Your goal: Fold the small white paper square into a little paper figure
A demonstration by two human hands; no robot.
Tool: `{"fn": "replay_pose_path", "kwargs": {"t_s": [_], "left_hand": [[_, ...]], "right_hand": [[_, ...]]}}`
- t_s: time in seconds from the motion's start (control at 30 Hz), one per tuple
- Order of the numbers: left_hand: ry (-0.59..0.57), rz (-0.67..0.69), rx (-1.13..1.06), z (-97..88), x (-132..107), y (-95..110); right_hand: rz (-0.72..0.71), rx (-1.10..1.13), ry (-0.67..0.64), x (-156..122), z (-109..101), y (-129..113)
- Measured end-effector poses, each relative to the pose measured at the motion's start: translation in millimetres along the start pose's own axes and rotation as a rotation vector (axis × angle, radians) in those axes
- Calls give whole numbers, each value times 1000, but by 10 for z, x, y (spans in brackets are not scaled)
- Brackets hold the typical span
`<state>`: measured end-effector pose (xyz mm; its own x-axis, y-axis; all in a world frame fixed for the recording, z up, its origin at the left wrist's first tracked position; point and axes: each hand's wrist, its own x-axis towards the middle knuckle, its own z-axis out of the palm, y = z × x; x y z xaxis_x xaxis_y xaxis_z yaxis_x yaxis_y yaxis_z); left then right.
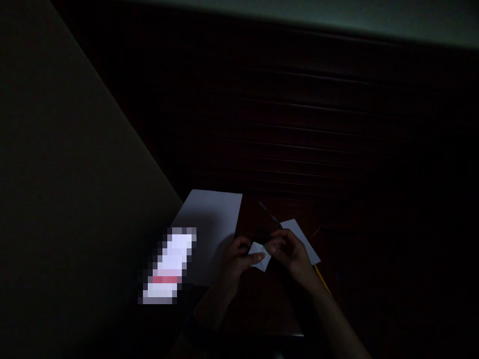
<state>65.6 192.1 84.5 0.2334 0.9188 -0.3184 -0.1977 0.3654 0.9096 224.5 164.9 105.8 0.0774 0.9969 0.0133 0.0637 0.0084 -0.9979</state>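
Observation:
A small piece of white folded paper (261, 262) with crease lines meeting near its middle is between my hands. My left hand (234, 262) grips it from the left, thumb pressed flat across its face. The fingertips of my right hand (294, 252) are closed at its right corner. Just beyond the right hand is a slim pen (267, 213); its near end meets the fingers in view, and I cannot tell whether they touch. A white paper sheet (301, 239) lies partly behind the right hand.
A large white sheet (211, 214) lies on the dark table (262, 314) at left. Over it is a bright, pixelated upright shape (168, 262). A yellow pencil-like stick (322, 279) shows beside my right forearm. A pale wall (75, 174) rises at left; dark slatted panelling (288, 124) stands behind.

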Motion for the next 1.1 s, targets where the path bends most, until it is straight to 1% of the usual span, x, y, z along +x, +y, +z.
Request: {"fn": "replay_pose_path", "kwargs": {"t_s": [0.07, 0.13, 0.3, 0.37, 0.47, 0.57, 0.63, 0.77, 0.87, 0.97, 1.03, 1.1], "left_hand": [[13, -39, -46, -1, -3, 6], [17, -60, -73, 0, -10, 7], [33, -2, -4, 26, -24, -3], [17, 24, 33, 38, -19, -10], [-23, 26, 83, 37, -7, -20], [-136, 19, 94, 12, -3, -32], [-189, 41, 108, 1, -5, -43], [-172, 88, 185, 17, -1, -67], [-176, 94, 219, 23, 8, -82], [-187, 48, 195, -6, 15, -87], [-186, -13, 130, -35, 20, -82], [-174, -51, 59, -58, 23, -72]], "right_hand": [[4, 32, 8, 9, -11, -14], [-4, 6, 53, 13, -4, -11], [9, -60, 61, -7, 75, 47], [19, -90, 71, -13, 93, 80], [20, -139, 102, -10, 73, 119], [-6, -206, 110, -11, 29, 130], [-7, -220, 74, -21, 13, 127], [10, -226, 30, -48, 23, 125], [8, -258, 16, -51, 21, 110], [16, -227, -53, -37, -14, 63], [22, -175, -99, -30, -42, 26], [24, -150, -115, -30, -61, 3]]}}
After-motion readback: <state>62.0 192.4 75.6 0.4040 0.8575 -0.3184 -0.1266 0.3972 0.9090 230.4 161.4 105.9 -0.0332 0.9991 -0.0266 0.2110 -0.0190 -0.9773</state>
